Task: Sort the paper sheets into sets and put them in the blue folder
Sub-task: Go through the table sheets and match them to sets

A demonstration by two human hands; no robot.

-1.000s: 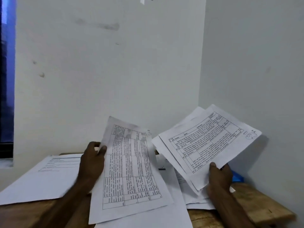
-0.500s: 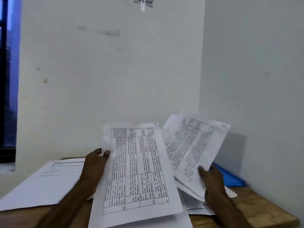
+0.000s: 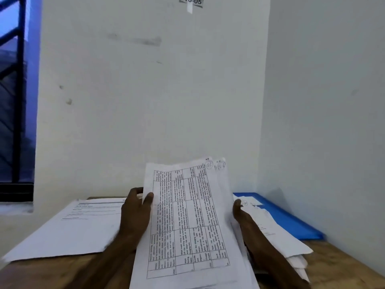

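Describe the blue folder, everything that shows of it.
The blue folder lies flat on the wooden table, at its far right, along the side wall. It is plain bright blue, smooth, plastic-looking, thin. A pile of white sheets overlaps its left side, hiding part of it. Whether it is open cannot be told. Neither the left hand nor the right hand touches it.

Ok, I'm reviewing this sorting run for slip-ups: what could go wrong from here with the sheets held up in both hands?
1. The held sheets are gripped only at their side edges by the left hand and right hand, and the rear one sits offset at the top, so one could slip out or sets could mix.
2. Loose sheets lie across the blue folder, so opening it may push them off the table.
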